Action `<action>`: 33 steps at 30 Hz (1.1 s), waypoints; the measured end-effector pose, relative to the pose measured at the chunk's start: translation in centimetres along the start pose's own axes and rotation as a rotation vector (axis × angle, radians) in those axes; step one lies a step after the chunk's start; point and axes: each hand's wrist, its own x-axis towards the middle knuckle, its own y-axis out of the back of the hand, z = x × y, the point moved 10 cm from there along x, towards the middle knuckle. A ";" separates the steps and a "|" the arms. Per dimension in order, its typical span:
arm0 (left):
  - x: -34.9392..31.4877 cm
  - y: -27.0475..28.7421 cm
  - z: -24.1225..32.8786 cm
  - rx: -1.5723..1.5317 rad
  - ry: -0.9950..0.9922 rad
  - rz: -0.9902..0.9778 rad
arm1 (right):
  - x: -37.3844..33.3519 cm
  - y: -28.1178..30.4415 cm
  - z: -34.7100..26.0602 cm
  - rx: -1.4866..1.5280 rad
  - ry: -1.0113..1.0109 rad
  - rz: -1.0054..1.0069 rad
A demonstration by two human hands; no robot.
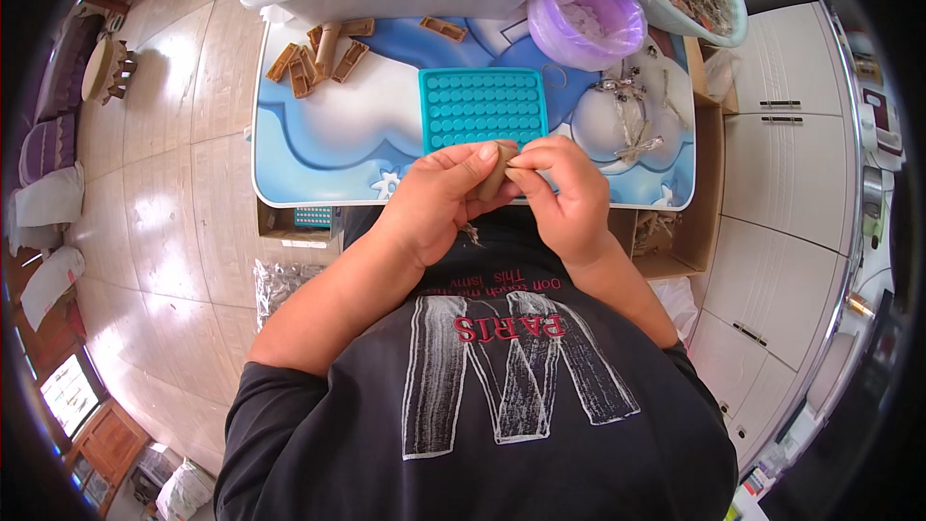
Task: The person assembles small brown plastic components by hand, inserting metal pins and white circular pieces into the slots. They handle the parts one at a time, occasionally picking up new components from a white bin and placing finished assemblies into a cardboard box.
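We have the brown piece (493, 179) up between our 2 hands, above the near edge of the desk (347, 130) and on our side of the teal tray (485, 108). The relation that counts is the piece's slant: its long axis runs mostly away from us, the far end leaning a little right, so that end lies closest to our right fingertips.

Our left hand (446, 185) is the holder. Its grip is closed around the piece from the left, thumb on the upper left side, fingers curling beneath the near end. A thin dark strand (471, 233) hangs just below that hand; we cannot tell what it belongs to.

Our right hand (567, 195) comes in from the right. Its grip is narrow, thumb and forefinger nearly together at the piece's right side, toward the far end. We cannot tell whether they pinch its edge or something small hidden there.

On the desk, a small pile (326, 54) of brown pieces sits at the far left, 1 loose piece (443, 29) lies beyond the tray, and the wires (632, 116) lie to the right.
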 end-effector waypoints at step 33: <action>-1.3 -2.9 -0.4 0.339 0.067 -0.082 | -4.5 -0.6 5.6 0.832 -0.678 0.023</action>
